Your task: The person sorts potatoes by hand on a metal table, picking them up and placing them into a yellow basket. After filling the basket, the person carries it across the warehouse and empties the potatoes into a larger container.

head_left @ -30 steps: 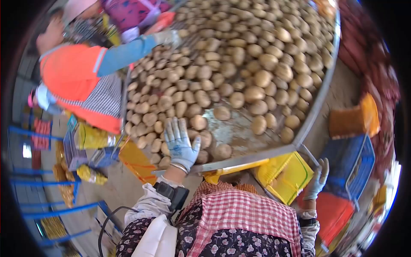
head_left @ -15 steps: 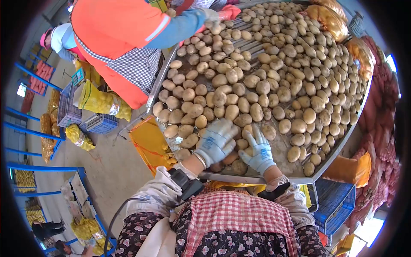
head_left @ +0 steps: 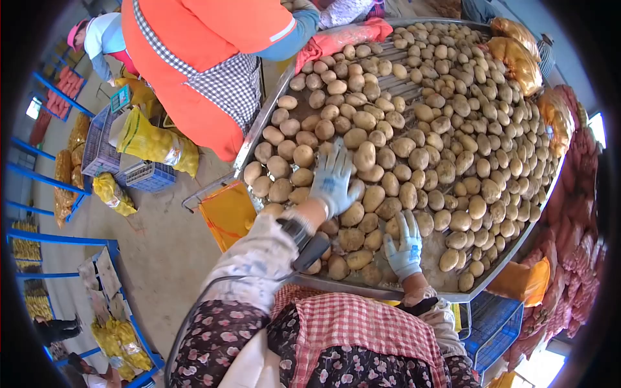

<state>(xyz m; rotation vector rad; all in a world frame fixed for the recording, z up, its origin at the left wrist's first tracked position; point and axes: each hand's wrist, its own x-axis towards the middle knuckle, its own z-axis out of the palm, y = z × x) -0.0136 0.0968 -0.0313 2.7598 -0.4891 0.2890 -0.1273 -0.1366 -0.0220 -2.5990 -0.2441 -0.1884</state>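
Observation:
Many brown potatoes point(head_left: 365, 156) cover a metal sorting table point(head_left: 432, 253). My left hand point(head_left: 333, 182), in a pale blue glove, lies flat on potatoes toward the table's left side, fingers stretched forward and thumb apart. Nearer the front edge, my right hand point(head_left: 405, 251), gloved alike, rests beside several potatoes with its fingers extended. Neither hand grips a potato. What lies under the left palm is hidden.
A person in orange point(head_left: 184, 84) stands at the table's far left edge. An orange-yellow bag point(head_left: 226, 213) hangs at the near left. A blue crate point(head_left: 495, 326) is at the lower right. Filled mesh sacks point(head_left: 514, 61) line the far right edge.
My left hand has moved forward, away from my body, over the potatoes. My right hand has shifted slightly right, apart from the left. The other person's arm has drawn back from the potatoes.

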